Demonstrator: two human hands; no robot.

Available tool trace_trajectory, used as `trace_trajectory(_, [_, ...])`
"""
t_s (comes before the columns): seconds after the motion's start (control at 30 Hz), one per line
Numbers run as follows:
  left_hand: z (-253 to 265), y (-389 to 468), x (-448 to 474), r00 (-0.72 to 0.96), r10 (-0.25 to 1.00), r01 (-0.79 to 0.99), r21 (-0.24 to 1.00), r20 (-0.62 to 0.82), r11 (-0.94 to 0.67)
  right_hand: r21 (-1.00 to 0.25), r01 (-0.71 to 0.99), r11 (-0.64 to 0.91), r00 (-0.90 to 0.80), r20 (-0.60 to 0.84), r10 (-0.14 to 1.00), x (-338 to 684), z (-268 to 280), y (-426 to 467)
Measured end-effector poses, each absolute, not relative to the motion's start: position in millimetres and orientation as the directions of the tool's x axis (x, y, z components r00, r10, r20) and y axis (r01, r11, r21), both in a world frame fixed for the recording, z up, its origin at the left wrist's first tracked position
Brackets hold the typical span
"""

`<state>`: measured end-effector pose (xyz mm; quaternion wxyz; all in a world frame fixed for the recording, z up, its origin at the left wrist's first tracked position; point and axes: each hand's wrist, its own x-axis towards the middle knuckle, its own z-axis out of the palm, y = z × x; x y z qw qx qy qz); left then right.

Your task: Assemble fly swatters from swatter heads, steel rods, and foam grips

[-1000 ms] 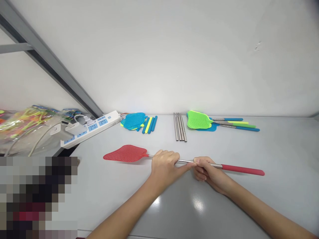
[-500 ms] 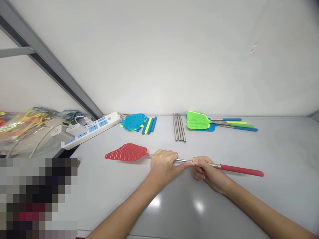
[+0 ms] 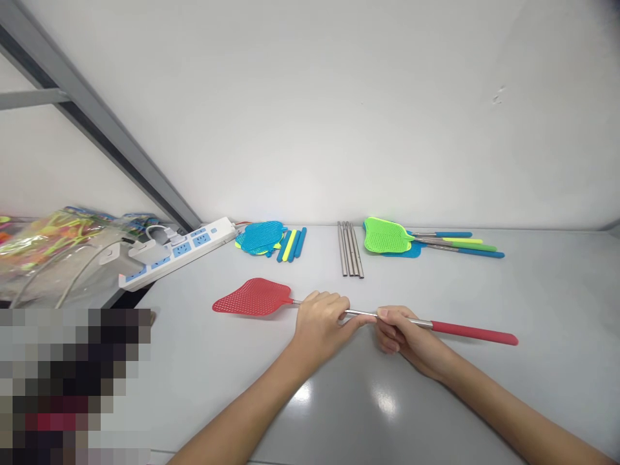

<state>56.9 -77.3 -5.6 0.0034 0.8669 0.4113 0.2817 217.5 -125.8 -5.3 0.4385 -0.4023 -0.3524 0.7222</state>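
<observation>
Head cam: L hand (image 3: 322,316) gripping red swatter (image 3: 256,298) by its metal shaft nr mesh head, R hand (image 3: 407,337) gripping same shaft nr handle; swatter's held over grey table (image 3: 557,290). Rel. to swatter: blue mesh heads (image 3: 261,237) & short grips (image 3: 289,245) behind its head, metal tubes (image 3: 352,258) behind shaft, multicol. swatters (image 3: 386,236) behind R end, power strip (image 3: 192,245) back-L.

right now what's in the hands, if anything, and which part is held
A red fly swatter with a perforated head, by its slim silvery metal rod: the left hand nearer the head, the right hand nearer the red handle.
</observation>
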Motion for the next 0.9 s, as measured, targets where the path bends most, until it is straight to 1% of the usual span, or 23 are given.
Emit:
trace_trajectory(0.33, [-4.3,-74.4,54.5,0.511,0.731,0.694,0.285,0.452,-0.661,-0.858,-0.368,-0.359,-0.300,-0.257,0.919,217.6,-7.0,-124.4])
trace_trajectory(0.6, [-1.8,-71.3,51.8,0.531,0.748,0.680,0.326,0.399,-0.657,-0.837,-0.398,-0.376,-0.304,-0.267,0.915,217.8,-5.2,-124.2])
trace_trajectory(0.9, [-1.5,-69.9,51.4,0.543,0.757,0.674,0.349,0.364,-0.651,-0.825,-0.425,-0.372,-0.289,-0.266,0.920,219.1,-5.1,-124.1])
